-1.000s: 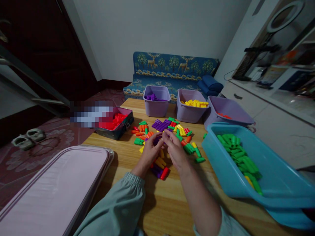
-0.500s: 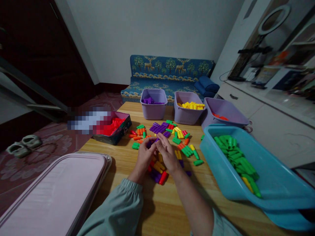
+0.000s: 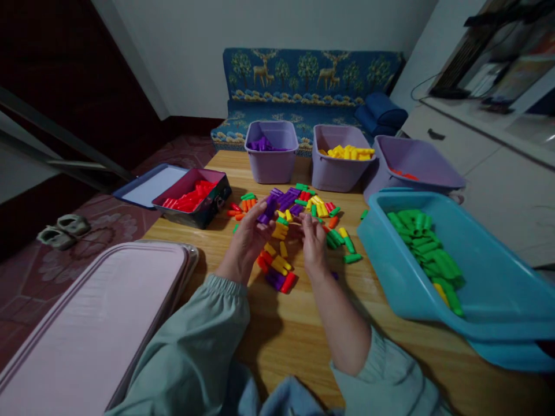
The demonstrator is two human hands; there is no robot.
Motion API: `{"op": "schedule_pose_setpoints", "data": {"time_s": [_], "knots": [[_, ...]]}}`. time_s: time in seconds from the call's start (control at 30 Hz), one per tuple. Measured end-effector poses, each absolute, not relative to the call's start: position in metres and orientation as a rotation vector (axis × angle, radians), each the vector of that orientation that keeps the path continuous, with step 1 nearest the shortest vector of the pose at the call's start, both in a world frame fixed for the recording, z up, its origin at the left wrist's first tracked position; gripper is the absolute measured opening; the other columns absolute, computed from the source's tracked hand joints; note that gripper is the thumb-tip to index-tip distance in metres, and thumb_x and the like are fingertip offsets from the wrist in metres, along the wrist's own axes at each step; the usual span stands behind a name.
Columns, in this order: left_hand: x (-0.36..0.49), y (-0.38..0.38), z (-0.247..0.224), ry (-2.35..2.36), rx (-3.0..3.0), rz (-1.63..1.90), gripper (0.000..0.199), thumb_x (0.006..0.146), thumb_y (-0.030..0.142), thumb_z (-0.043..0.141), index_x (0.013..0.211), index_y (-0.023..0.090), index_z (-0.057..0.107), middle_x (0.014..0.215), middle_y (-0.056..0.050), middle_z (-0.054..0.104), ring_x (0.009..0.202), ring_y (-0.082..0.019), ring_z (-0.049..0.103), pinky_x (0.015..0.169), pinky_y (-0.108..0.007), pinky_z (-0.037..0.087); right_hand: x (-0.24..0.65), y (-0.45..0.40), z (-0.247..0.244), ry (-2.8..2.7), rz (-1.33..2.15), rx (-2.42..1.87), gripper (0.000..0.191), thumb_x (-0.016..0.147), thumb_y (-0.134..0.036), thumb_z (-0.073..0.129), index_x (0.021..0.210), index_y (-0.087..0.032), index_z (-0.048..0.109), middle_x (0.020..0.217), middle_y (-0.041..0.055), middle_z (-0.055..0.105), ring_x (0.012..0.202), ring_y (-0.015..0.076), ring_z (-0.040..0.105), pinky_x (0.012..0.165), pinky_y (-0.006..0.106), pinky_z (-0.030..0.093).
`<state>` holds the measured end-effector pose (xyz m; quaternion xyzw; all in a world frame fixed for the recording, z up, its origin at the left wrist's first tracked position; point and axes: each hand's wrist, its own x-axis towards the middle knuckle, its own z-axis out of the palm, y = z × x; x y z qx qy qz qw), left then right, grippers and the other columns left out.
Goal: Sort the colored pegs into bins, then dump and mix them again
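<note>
My left hand [image 3: 248, 238] is closed round some purple pieces [image 3: 267, 209], raised above the table. To its right, my right hand [image 3: 313, 242] is held over the pile with its fingers curved; whether anything small is between the fingertips is too blurred to tell. Below and between the hands lie yellow pieces [image 3: 281, 264], red pieces [image 3: 288, 283] and purple ones [image 3: 274, 279]. Beyond the hands are more purple pieces [image 3: 287, 200]. Green pieces [image 3: 352, 258] lie to the right of my right hand.
Lilac bins hold purple [image 3: 271, 167], yellow [image 3: 338, 174] and red pieces [image 3: 416, 164]. A blue tub [image 3: 390, 289] with green pieces stands right, a box [image 3: 202, 216] of red pieces left. A pink lid [image 3: 95, 312] lies front left. Behind is a sofa [image 3: 295, 81].
My hands have moved apart, and the purple pieces now show in my left hand. The view has tilted down, so the bins and sofa appear higher.
</note>
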<state>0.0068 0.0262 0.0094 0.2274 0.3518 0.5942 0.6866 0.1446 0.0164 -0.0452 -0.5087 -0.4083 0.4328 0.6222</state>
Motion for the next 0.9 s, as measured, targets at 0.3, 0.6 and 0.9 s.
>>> {"op": "schedule_pose_setpoints", "data": {"time_s": [0.3, 0.6, 0.9], "knots": [[0.01, 0.175, 0.1, 1.294, 1.644, 1.534, 0.055, 0.093, 0.019, 0.011, 0.117, -0.012, 0.049, 0.099, -0.007, 0.063, 0.104, -0.021, 0.064, 0.082, -0.037, 0.044, 0.143, 0.01, -0.045, -0.874, 1.058, -1.093, 0.039, 0.087, -0.06, 0.049, 0.087, -0.022, 0.055, 0.083, 0.0014, 0.063, 0.075, 0.0165, 0.061, 0.069, 0.028, 0.049], [-0.005, 0.277, 0.083, 1.677, 2.372, 1.037, 0.012, 0.08, 0.014, 0.062, 0.088, 0.006, 0.067, 0.093, -0.007, 0.068, 0.111, -0.024, 0.056, 0.107, -0.047, 0.036, 0.147, 0.005, -0.033, -0.973, 1.088, -1.176, 0.042, 0.087, -0.061, 0.048, 0.075, -0.022, 0.053, 0.073, 0.0003, 0.06, 0.072, 0.0171, 0.058, 0.068, 0.027, 0.048], [-0.005, 0.255, 0.066, 1.703, 2.751, 0.843, 0.05, 0.092, 0.053, 0.047, 0.108, 0.01, 0.069, 0.137, -0.016, 0.048, 0.132, -0.035, 0.035, 0.11, -0.05, 0.026, 0.146, 0.005, -0.033, -1.024, 1.035, -1.221, 0.047, 0.086, -0.063, 0.048, 0.081, -0.018, 0.059, 0.076, 0.0012, 0.061, 0.076, 0.0167, 0.057, 0.071, 0.026, 0.045]]}}
